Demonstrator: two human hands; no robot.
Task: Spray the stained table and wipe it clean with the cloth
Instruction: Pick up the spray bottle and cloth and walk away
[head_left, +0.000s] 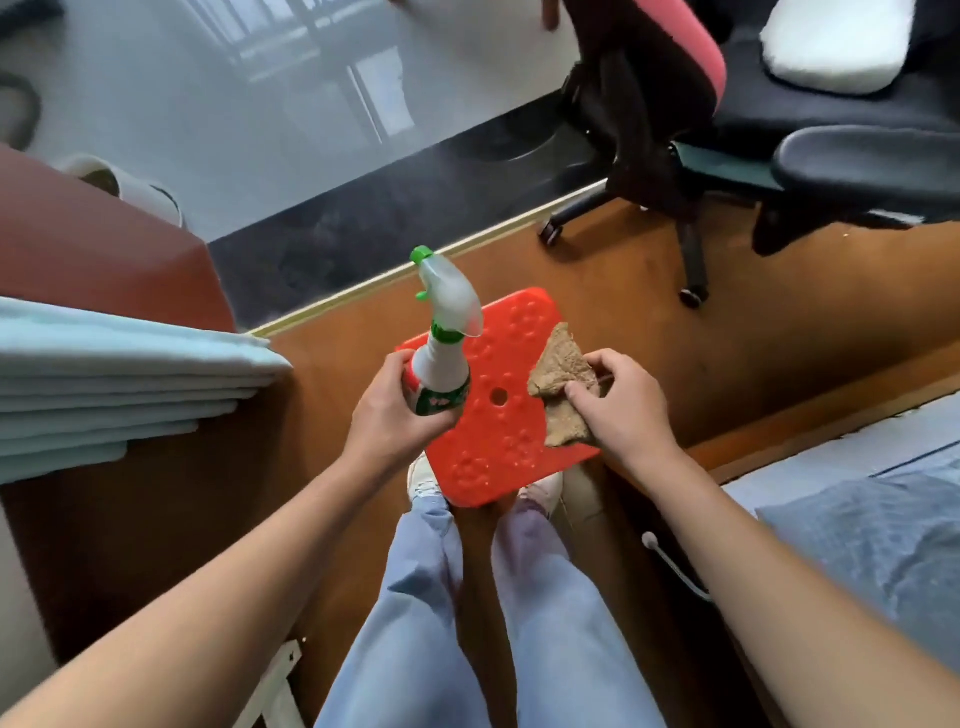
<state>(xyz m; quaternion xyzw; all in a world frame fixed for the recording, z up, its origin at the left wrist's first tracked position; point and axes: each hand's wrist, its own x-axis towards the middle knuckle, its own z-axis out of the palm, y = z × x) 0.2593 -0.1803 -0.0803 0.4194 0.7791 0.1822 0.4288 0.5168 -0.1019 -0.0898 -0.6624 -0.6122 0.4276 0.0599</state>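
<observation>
Hands meet over a small red plastic worktop (493, 452), seen from above, with the person's legs below it at 6 o'clock. The left hand (392, 410), at 9 o'clock of the worktop, has its grip wrapped round the body of a spray bottle (441, 364). The bottle is held upright over the left edge. Its green nozzle points away toward 12 o'clock rather than down, and no finger is on the trigger. The right hand (626, 410), at 3 o'clock, pinches a bunched brown cloth (563, 371) between thumb and fingers over the worktop's right side. Whether the cloth presses on the surface is unclear.

This looks like the changeover between spraying and wiping. The next move likely calls for either tipping the nozzle down with a finger on the trigger, or flattening the cloth and sweeping it toward 9 o'clock.

The worktop is bright red and rectangular with rounded corners. It is patterned with dimples and has one round hole at its centre. Pale specks on it may be droplets or stains, too fine to tell.
</observation>
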